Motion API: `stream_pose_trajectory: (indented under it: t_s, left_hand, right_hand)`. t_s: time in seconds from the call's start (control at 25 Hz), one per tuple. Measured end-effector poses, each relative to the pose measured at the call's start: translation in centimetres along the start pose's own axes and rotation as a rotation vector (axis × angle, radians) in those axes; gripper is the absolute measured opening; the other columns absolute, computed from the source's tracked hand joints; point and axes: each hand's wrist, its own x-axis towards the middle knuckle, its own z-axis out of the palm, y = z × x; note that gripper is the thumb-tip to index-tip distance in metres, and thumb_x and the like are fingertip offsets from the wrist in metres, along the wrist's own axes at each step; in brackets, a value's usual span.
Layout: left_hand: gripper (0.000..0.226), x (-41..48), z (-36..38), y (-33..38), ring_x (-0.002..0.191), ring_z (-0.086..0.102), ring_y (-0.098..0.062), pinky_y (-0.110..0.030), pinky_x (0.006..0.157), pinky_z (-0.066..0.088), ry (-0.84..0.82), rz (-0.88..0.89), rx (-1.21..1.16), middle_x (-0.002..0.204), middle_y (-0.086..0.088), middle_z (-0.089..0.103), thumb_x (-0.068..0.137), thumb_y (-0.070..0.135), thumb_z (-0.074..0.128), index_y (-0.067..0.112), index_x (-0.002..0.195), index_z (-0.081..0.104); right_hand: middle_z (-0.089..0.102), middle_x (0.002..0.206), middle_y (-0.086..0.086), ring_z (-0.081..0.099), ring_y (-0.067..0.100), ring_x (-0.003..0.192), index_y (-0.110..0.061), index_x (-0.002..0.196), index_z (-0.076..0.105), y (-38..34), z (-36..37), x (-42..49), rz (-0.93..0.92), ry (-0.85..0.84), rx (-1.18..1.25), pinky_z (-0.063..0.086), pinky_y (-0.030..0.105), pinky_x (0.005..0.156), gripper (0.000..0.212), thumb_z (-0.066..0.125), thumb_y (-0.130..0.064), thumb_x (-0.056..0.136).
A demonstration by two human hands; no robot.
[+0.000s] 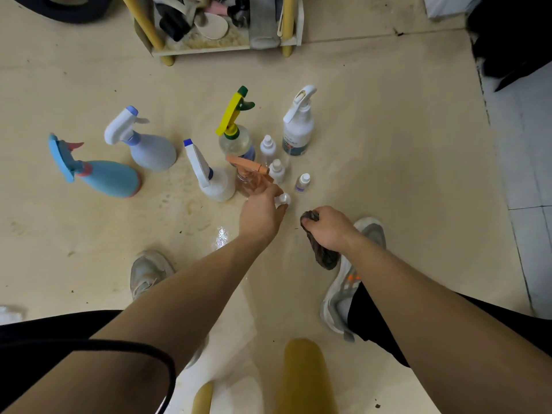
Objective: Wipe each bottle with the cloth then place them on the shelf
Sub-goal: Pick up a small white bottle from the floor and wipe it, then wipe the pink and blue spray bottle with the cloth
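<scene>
Several spray bottles stand on the beige floor: a blue one (101, 171), a pale lilac one (146, 144), a white one with a blue tip (209, 177), an orange-topped clear one (248, 174), a yellow-and-green-topped one (236, 127) and a tall white one (298, 124). Three small white-capped bottles (276, 170) stand among them. My left hand (261, 215) grips a small white-capped bottle (283, 200) near the floor. My right hand (327, 227) holds a dark crumpled cloth (321, 252) just to the right. The shelf (221, 47) with yellow legs stands at the far top.
The shelf's bottom tier holds shoes, slippers and other clutter. My two sneakers (352, 279) are planted on the floor either side of my arms. A yellow post (301, 377) rises at the bottom. White tiles (525, 174) border the right; a wet patch glints near my left arm.
</scene>
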Motion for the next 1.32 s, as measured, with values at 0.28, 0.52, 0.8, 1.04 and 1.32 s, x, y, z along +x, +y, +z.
stream_pose_trajectory:
  t_s: [0.28, 0.52, 0.8, 1.04, 1.32]
  left_hand:
    - [0.033, 0.1, 0.0, -0.6, 0.098, 0.064, -0.029, -0.045, 0.081, 0.054, -0.039, -0.018, 0.043, 0.115, -0.006, 0.066, 0.089, 0.028, 0.072, 0.015, 0.117, 0.061]
    - [0.040, -2.3, -3.6, -1.9, 0.112, 0.062, -0.025, -0.038, 0.090, 0.052, -0.127, -0.116, 0.106, 0.125, -0.002, 0.065, 0.091, 0.031, 0.068, 0.015, 0.126, 0.060]
    - [0.026, -6.1, -13.9, -7.1, 0.108, 0.061, -0.028, -0.035, 0.083, 0.051, -0.073, -0.280, 0.224, 0.117, -0.006, 0.067, 0.092, 0.038, 0.058, 0.022, 0.111, 0.065]
    - [0.017, -7.3, -21.8, -13.0, 0.085, 0.058, -0.028, -0.032, 0.067, 0.043, 0.178, -0.491, 0.119, 0.099, -0.008, 0.068, 0.091, 0.036, 0.057, 0.020, 0.095, 0.062]
    - [0.057, -2.2, -26.0, -19.9, 0.094, 0.061, -0.020, -0.034, 0.073, 0.047, 0.530, -0.640, -0.160, 0.114, 0.000, 0.061, 0.086, 0.056, 0.066, 0.016, 0.124, 0.051]
  right_hand:
    - [0.064, 0.086, 0.007, 0.061, 0.027, 0.083, -0.011, 0.084, 0.056, -0.9, 0.7, -0.5, -0.006, -0.023, 0.015, 0.044, 0.033, 0.069, 0.033, 0.050, -0.039, 0.100]
    - [0.061, 0.085, 0.006, 0.059, 0.025, 0.083, -0.010, 0.086, 0.057, -3.8, 1.1, -3.2, -0.070, -0.052, -0.023, 0.042, 0.032, 0.069, 0.032, 0.051, -0.039, 0.099]
    - [0.064, 0.090, 0.005, 0.062, 0.028, 0.091, -0.009, 0.091, 0.059, -12.0, 3.9, -7.1, -0.248, -0.086, -0.106, 0.044, 0.034, 0.073, 0.033, 0.053, -0.041, 0.097]
    - [0.066, 0.089, 0.011, 0.062, 0.029, 0.087, -0.010, 0.088, 0.058, -20.3, 7.8, -7.4, -0.405, -0.090, -0.227, 0.043, 0.035, 0.068, 0.035, 0.051, -0.044, 0.097]
    - [0.067, 0.089, 0.005, 0.064, 0.029, 0.089, -0.010, 0.093, 0.059, -24.5, 11.5, -2.9, -0.432, -0.073, -0.192, 0.052, 0.041, 0.082, 0.029, 0.053, -0.038, 0.096]
